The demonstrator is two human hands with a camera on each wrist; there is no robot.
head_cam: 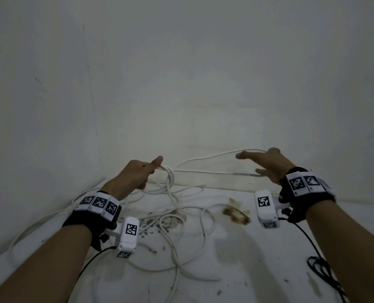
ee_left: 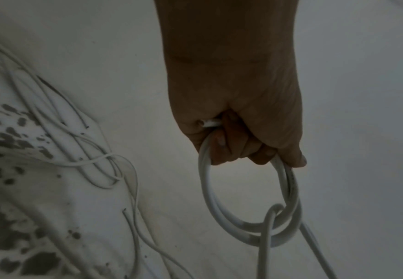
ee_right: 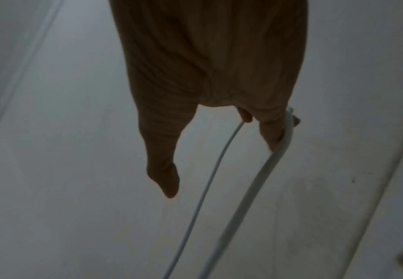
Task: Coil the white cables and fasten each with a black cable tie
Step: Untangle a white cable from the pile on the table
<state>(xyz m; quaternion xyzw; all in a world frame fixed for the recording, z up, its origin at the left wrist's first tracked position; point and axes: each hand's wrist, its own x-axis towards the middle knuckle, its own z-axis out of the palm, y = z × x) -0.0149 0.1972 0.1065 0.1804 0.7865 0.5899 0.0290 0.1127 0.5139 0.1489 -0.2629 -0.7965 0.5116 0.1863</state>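
Note:
My left hand (head_cam: 142,173) is raised above the table's far edge and grips a small coil of white cable (ee_left: 248,228), its fingers (ee_left: 231,145) curled through the loops. One strand is knotted over the coil's bottom. From the coil, two strands of the white cable (head_cam: 203,171) stretch to the right. They pass round my right hand (head_cam: 262,162), which is held out flat with straight fingers (ee_right: 270,132). In the right wrist view the cable (ee_right: 267,169) lies along the outer finger, and the thumb is spread apart from it.
Loose white cables (head_cam: 177,226) lie tangled on the stained white table (head_cam: 258,259) below my hands. A brown stain (head_cam: 236,213) marks the table's middle. A thin black wire (head_cam: 321,270) curls at the front right. A pale wall stands close behind.

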